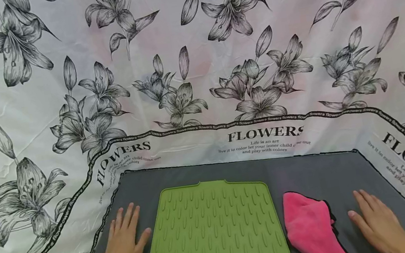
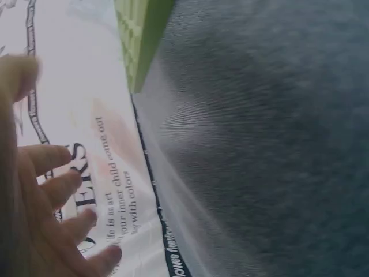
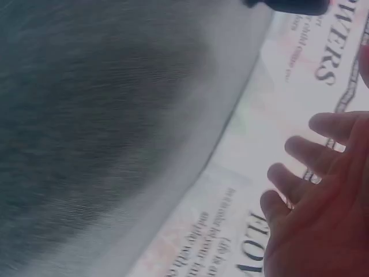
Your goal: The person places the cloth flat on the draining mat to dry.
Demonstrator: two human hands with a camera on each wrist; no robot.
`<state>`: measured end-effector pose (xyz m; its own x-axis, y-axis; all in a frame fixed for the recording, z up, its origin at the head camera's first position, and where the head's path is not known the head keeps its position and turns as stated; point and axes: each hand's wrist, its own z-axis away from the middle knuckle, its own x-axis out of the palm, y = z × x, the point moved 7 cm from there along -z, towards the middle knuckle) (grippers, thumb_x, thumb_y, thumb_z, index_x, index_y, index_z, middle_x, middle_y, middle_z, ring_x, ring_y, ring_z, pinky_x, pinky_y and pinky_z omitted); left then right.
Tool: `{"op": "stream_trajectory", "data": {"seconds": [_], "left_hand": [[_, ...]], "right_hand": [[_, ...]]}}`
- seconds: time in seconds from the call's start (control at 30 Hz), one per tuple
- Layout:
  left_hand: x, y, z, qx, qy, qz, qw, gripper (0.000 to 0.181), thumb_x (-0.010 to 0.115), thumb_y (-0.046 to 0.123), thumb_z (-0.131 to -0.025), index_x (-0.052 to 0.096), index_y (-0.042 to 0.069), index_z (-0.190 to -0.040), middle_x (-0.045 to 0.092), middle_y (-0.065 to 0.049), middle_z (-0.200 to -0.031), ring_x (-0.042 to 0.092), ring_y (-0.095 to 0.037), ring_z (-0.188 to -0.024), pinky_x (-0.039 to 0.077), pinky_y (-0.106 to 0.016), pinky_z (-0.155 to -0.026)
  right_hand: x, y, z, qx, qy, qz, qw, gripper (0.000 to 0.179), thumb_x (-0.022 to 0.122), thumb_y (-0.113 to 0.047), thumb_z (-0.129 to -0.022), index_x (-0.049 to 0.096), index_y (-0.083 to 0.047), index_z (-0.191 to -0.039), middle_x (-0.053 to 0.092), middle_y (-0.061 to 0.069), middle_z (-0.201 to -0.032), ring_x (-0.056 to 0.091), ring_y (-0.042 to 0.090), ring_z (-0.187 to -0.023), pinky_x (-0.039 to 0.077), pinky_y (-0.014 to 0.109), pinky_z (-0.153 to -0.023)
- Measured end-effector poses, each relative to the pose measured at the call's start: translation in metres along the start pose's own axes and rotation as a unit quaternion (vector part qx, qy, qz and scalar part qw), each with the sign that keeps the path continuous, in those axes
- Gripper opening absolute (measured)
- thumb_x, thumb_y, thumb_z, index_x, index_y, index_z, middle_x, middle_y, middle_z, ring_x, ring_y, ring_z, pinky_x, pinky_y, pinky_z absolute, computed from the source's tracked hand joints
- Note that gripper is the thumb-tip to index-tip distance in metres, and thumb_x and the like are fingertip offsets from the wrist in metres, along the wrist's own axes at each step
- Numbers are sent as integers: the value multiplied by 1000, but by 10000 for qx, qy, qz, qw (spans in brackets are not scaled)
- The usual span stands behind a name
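A green ribbed silicone mat [image 1: 215, 230] lies flat on the dark grey tabletop, in the middle of the head view. To its right is a pink cloth item with black edging [image 1: 308, 224], folded or bunched; its exact kind cannot be told. My left hand [image 1: 123, 245] is left of the mat, palm down with fingers straight, holding nothing. On the far side of the pink cloth, my right hand [image 1: 378, 220] has its fingers extended and holds nothing. Both wrist views show spread fingers, with the mat's green edge [image 2: 135, 46] near the left hand.
The grey work surface [image 1: 249, 170] is bordered by a white sheet [image 1: 190, 148] printed with lilies and "FLOWERS" lettering, which rises behind and at both sides. A dark object [image 3: 297, 4] shows at the top of the right wrist view.
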<state>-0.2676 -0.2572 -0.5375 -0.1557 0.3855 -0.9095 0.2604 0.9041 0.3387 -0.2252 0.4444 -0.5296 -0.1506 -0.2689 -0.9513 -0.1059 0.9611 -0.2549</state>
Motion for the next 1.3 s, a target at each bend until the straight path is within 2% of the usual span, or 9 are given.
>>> {"op": "stream_trajectory", "data": {"seconds": [0.1,0.23,0.47,0.63,0.77,0.9,1.07,1.17,1.3], "left_hand": [[-4,6,-2,259,141,-43,9996,82,70,44,-107,37,2,-170,36,-23,-176,31,-52,-161,26,-74,-127],[-8,15,-6,553,181,139,9982,80,78,34,-103,43,-2,-165,47,-25,-168,43,-50,-156,36,-71,-124],[-5,29,-10,831,-1,456,9955,74,83,21,-99,50,-1,-162,54,-22,-164,52,-47,-150,45,-68,-119],[-2,33,-13,847,-115,483,9952,76,85,21,-97,51,2,-162,54,-18,-165,53,-43,-151,48,-64,-117],[1,35,-15,822,-329,544,9946,75,86,21,-97,52,3,-162,55,-18,-165,54,-43,-150,49,-64,-116],[10,34,-16,667,-761,790,9917,74,85,21,-98,52,3,-162,54,-19,-164,51,-45,-152,48,-65,-116],[25,28,-13,280,-1356,1190,9832,74,83,22,-99,51,6,-163,51,-20,-167,43,-50,-157,45,-71,-116],[30,28,-9,358,-1479,1252,9804,71,82,20,-101,51,5,-162,52,-21,-166,42,-51,-156,45,-71,-117],[32,32,-5,551,-1467,1294,9791,68,80,17,-101,52,2,-161,55,-22,-162,45,-53,-154,44,-70,-117]], "right_hand": [[-9,-10,-2,-171,196,-108,9996,71,57,-33,-114,36,21,-157,39,46,-155,40,67,-136,35,77,-105],[-20,-27,-3,-344,330,-305,9984,78,67,-35,-110,38,19,-158,41,43,-157,41,64,-139,36,76,-105],[-24,-49,-10,-302,-66,-336,9990,84,69,-43,-108,38,17,-158,41,42,-159,39,65,-143,37,81,-106],[-21,-59,-11,-324,-335,-429,9980,90,76,-44,-103,40,18,-157,42,42,-159,41,63,-144,41,81,-105],[-15,-68,-11,-390,-557,-454,9966,98,82,-48,-96,40,17,-157,43,42,-159,44,62,-143,46,80,-102],[-7,-76,-11,-506,-721,-425,9952,108,90,-52,-86,45,17,-155,46,41,-158,47,62,-141,52,76,-100],[9,-82,-12,-590,-985,-444,9924,111,96,-50,-79,47,15,-155,46,41,-158,50,61,-141,56,70,-99],[19,-83,-13,-525,-1174,-507,9904,109,96,-47,-80,46,15,-156,46,40,-160,51,60,-142,56,69,-101],[29,-84,-15,-380,-1304,-531,9893,101,96,-39,-82,49,14,-153,59,33,-150,62,51,-133,57,65,-102]]}}
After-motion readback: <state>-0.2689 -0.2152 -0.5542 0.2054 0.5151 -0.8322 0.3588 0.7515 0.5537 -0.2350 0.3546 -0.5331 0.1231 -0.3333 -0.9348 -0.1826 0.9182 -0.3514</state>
